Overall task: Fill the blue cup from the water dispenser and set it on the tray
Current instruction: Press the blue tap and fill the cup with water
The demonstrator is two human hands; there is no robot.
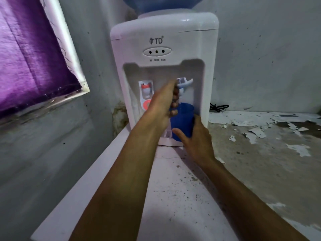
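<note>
Head view: the right hand (pixel 194 141) wraps around the blue cup (pixel 182 121), holding it in the recess of the white water dispenser (pixel 163 40), under its blue tap (pixel 184 82). The left hand (pixel 163 103) curls its fingers onto that tap, just above the cup's rim.

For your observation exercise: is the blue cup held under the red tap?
No, the right hand holds the blue cup under the blue tap.

A blue cup (pixel 182 121) is showing just above the right hand (pixel 194 140); beside the left hand (pixel 162 105), a red tap (pixel 145 89) is contrasting with the white dispenser (pixel 163 40). Far left, a purple curtain (pixel 29 54) is hanging.
</note>
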